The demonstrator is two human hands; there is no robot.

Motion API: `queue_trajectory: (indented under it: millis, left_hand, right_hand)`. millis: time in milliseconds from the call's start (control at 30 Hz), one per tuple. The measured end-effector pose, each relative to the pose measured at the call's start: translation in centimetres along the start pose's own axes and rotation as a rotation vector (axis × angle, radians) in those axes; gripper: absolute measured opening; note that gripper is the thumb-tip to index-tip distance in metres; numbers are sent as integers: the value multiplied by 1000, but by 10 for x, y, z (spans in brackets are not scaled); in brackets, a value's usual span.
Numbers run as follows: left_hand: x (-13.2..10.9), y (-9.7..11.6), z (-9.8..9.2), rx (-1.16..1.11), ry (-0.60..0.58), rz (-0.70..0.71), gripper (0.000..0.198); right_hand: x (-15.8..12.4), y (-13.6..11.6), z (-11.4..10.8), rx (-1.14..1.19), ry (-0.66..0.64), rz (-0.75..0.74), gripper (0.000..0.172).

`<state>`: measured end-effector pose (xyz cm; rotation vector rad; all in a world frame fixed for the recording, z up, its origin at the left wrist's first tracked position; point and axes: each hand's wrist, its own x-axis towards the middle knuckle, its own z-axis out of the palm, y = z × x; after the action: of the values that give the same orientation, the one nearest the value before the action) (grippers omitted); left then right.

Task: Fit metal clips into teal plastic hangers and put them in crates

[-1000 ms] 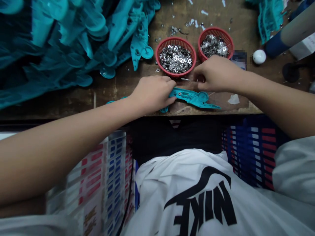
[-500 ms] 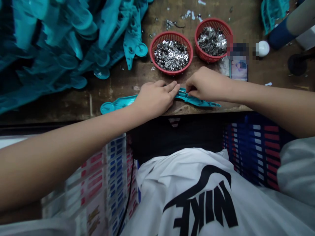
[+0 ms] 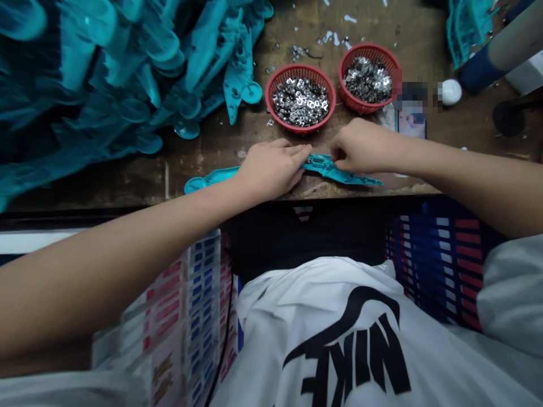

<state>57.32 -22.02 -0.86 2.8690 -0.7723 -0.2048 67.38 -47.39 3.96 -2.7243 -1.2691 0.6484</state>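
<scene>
Teal plastic piece [image 3: 319, 165] lies left-to-right along the table [image 3: 203, 150] edge, left hand [image 3: 271, 169] pressing it flat-fingered, right hand [image 3: 365, 148] pinching its middle.

The teal plastic piece [image 3: 324, 165] lay flat along the near edge of the bench [image 3: 203, 150], long and thin, running left to right. A rounded end showed at its left and a slim pointed tip at its right. A moulded, ribbed stretch showed between them, and its middle was covered.
</scene>
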Motion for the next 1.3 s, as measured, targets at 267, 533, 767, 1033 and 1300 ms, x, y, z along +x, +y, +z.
queue_trajectory:
  millis: [267,533,767,1033,1300]
  left_hand:
    - [0,3,6,9,63,48,60]
    - [-1,-3,5,6,57,76,59]
    - [0,-7,6,19,35,53,57]
    - [-1,-8,7,44,68,88,56]
    - [2,-8,5,113,32,106,58]
  right_hand:
    - [-14,-8,-33,291,199,47,27]
    - [-13,-14,-21,350,248,-73,13]
    - [-8,-22,-18,299,216,-127,16]
    - [-13,-33,-32,214,163,-91,21]
    - [-7,-29,-13,180,203,-188,19]
